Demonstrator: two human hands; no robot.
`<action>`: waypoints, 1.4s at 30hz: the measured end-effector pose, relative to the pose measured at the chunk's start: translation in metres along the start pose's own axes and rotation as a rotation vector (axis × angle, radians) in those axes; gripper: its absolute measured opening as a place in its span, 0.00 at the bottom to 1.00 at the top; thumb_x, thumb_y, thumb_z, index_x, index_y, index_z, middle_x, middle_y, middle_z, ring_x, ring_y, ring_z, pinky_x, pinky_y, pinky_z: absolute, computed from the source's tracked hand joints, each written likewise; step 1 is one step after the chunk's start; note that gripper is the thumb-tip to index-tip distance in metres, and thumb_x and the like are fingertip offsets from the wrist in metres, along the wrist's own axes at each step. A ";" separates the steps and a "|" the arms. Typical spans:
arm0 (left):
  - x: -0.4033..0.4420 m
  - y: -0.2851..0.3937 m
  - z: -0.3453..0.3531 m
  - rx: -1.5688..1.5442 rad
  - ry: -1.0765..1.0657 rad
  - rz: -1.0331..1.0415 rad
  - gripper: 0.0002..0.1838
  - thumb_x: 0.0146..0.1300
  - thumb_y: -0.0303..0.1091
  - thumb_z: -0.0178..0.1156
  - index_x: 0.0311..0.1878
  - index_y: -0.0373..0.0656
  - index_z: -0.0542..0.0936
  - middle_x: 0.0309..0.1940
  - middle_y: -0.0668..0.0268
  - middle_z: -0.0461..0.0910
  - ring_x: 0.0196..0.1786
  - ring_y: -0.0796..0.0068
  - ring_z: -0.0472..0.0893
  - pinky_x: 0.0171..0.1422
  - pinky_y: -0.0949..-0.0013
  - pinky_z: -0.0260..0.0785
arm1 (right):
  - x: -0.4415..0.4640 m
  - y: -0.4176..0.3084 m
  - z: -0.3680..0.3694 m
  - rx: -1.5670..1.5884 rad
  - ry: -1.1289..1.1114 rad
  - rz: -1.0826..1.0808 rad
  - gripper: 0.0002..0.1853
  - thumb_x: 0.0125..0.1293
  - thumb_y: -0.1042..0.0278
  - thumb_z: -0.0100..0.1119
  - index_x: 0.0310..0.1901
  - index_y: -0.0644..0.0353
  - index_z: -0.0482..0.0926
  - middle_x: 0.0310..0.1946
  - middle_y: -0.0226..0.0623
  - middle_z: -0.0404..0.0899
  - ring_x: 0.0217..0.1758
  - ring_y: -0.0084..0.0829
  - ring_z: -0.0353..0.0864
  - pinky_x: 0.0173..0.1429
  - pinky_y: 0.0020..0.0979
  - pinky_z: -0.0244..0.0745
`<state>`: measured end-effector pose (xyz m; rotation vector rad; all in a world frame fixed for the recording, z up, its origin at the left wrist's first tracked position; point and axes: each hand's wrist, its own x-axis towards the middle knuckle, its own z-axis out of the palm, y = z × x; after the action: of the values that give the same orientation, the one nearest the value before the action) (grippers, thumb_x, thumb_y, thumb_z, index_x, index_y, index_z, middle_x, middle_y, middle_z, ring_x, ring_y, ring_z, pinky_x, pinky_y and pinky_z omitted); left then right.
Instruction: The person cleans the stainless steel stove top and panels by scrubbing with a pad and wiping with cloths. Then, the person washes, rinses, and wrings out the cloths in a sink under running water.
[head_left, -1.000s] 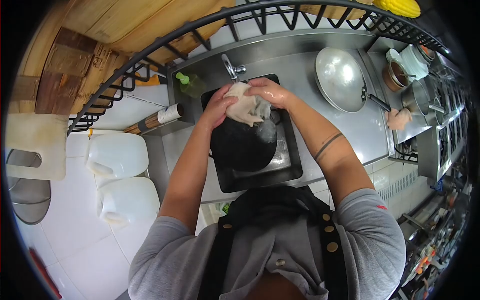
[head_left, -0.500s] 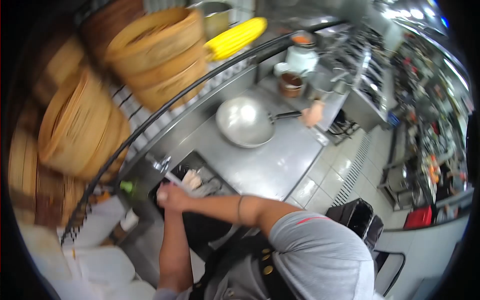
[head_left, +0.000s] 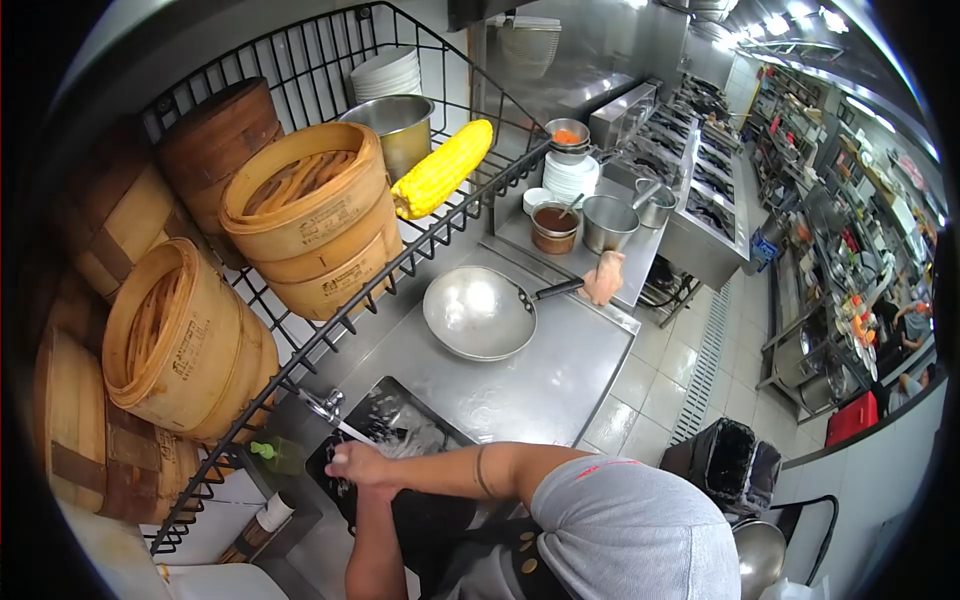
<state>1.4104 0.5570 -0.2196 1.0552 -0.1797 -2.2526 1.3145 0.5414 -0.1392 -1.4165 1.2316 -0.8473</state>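
Note:
My right hand (head_left: 362, 464) is closed beneath the running tap (head_left: 325, 405), at the left side of the black sink (head_left: 400, 395). Pressed against it from below is my left hand (head_left: 376, 490), its fingers mostly covered. A bit of something pale shows between the hands, too small to name. Beside them, a blurred greyish patch lies in the sink, either water or cloth. The dark round pan (head_left: 440, 508) sits under my forearms. A wok (head_left: 480, 312) rests on the steel counter (head_left: 540, 390), with a pale cloth (head_left: 604, 278) at its handle.
Bamboo steamers (head_left: 310, 220) and yellow corn (head_left: 445, 168) sit on a black wire rack (head_left: 430, 240). A green soap bottle (head_left: 280, 455) stands left of the sink. Pots (head_left: 610, 222) and stacked bowls (head_left: 572, 175) are beyond the wok. A bin (head_left: 720, 460) is at the right.
The view has swung right and up, showing the kitchen. My hands have come together under the tap; the pale cloth they held a second ago no longer shows clearly.

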 end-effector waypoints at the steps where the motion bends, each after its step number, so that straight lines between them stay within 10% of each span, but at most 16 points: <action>1: 0.001 -0.001 -0.005 0.012 -0.044 0.065 0.29 0.69 0.67 0.56 0.63 0.59 0.77 0.58 0.69 0.81 0.68 0.65 0.75 0.61 0.31 0.70 | -0.019 -0.022 0.000 0.051 -0.008 0.094 0.22 0.60 0.45 0.71 0.32 0.58 0.77 0.29 0.42 0.82 0.35 0.43 0.84 0.44 0.42 0.77; 7: 0.021 -0.005 -0.010 0.066 -0.249 0.329 0.30 0.71 0.66 0.55 0.65 0.56 0.77 0.61 0.65 0.81 0.67 0.63 0.78 0.64 0.40 0.73 | -0.044 -0.022 -0.018 0.291 0.060 -0.266 0.22 0.64 0.45 0.70 0.32 0.56 0.73 0.28 0.38 0.81 0.32 0.43 0.83 0.39 0.40 0.76; 9: 0.038 -0.006 -0.003 0.121 -0.308 0.404 0.31 0.71 0.66 0.55 0.66 0.55 0.76 0.62 0.64 0.81 0.66 0.62 0.79 0.66 0.44 0.74 | -0.028 0.019 -0.043 -0.277 0.261 -0.665 0.21 0.69 0.46 0.64 0.34 0.57 0.73 0.27 0.44 0.78 0.32 0.51 0.83 0.38 0.46 0.79; 11: 0.036 -0.004 0.019 0.165 -0.351 0.440 0.31 0.71 0.65 0.55 0.66 0.54 0.76 0.63 0.64 0.81 0.66 0.61 0.79 0.66 0.45 0.74 | -0.013 0.043 -0.062 -0.342 0.290 -0.580 0.25 0.69 0.38 0.60 0.40 0.56 0.76 0.34 0.47 0.82 0.35 0.55 0.83 0.42 0.51 0.79; 13: 0.003 0.003 0.074 -0.002 0.107 0.240 0.27 0.75 0.60 0.53 0.64 0.49 0.78 0.61 0.60 0.81 0.61 0.60 0.82 0.64 0.54 0.77 | -0.004 0.055 -0.073 -0.280 0.449 -0.172 0.29 0.70 0.34 0.54 0.47 0.58 0.80 0.39 0.51 0.84 0.39 0.56 0.85 0.45 0.52 0.80; 15: 0.006 0.006 0.065 -0.057 0.094 0.273 0.24 0.75 0.52 0.46 0.61 0.49 0.80 0.57 0.60 0.83 0.61 0.58 0.82 0.65 0.52 0.75 | 0.003 0.054 -0.074 -0.528 0.269 -0.228 0.33 0.69 0.32 0.52 0.53 0.58 0.82 0.43 0.53 0.86 0.44 0.56 0.87 0.48 0.51 0.82; 18: 0.002 0.018 0.044 -0.118 -0.004 0.291 0.27 0.73 0.54 0.43 0.60 0.48 0.80 0.56 0.57 0.82 0.62 0.52 0.80 0.68 0.44 0.72 | -0.018 0.012 -0.051 -0.270 0.130 0.310 0.38 0.57 0.30 0.64 0.47 0.65 0.85 0.44 0.58 0.87 0.48 0.56 0.88 0.53 0.48 0.83; 22: 0.044 0.019 -0.055 -0.103 -0.523 0.487 0.27 0.70 0.56 0.48 0.59 0.46 0.80 0.55 0.58 0.83 0.60 0.53 0.82 0.66 0.44 0.74 | -0.043 -0.016 -0.011 -0.340 0.221 -0.023 0.39 0.60 0.28 0.62 0.42 0.67 0.85 0.37 0.61 0.86 0.45 0.58 0.87 0.52 0.49 0.82; 28: 0.042 0.020 -0.028 0.010 -0.180 0.325 0.26 0.72 0.56 0.52 0.57 0.44 0.81 0.52 0.59 0.85 0.56 0.56 0.84 0.62 0.47 0.77 | -0.028 0.022 -0.038 -0.438 0.170 -0.310 0.43 0.60 0.19 0.57 0.36 0.63 0.86 0.36 0.58 0.85 0.41 0.59 0.86 0.47 0.53 0.79; 33: -0.034 0.032 0.088 -0.050 -0.007 0.344 0.26 0.73 0.56 0.50 0.58 0.43 0.81 0.53 0.59 0.84 0.56 0.56 0.84 0.63 0.50 0.77 | 0.017 0.106 -0.048 -0.306 0.295 -0.029 0.36 0.68 0.29 0.54 0.44 0.63 0.87 0.42 0.57 0.86 0.46 0.57 0.86 0.53 0.48 0.81; 39: 0.016 0.030 0.008 -0.153 -0.129 0.380 0.32 0.72 0.59 0.46 0.59 0.39 0.79 0.61 0.55 0.80 0.64 0.54 0.79 0.73 0.47 0.68 | -0.020 0.043 -0.014 -0.268 0.265 -0.006 0.23 0.67 0.46 0.59 0.52 0.55 0.85 0.49 0.52 0.84 0.53 0.54 0.83 0.61 0.43 0.78; 42: 0.081 0.032 -0.090 -0.277 -0.353 0.391 0.30 0.69 0.62 0.51 0.58 0.47 0.80 0.52 0.62 0.84 0.57 0.57 0.83 0.62 0.52 0.76 | -0.046 -0.011 -0.011 -0.163 0.235 -0.206 0.20 0.62 0.50 0.64 0.48 0.56 0.84 0.45 0.53 0.83 0.52 0.56 0.83 0.58 0.46 0.78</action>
<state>1.4528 0.4958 -0.3201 0.4281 -0.1948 -2.0118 1.2966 0.5822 -0.1209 -1.6299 1.3720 -1.1003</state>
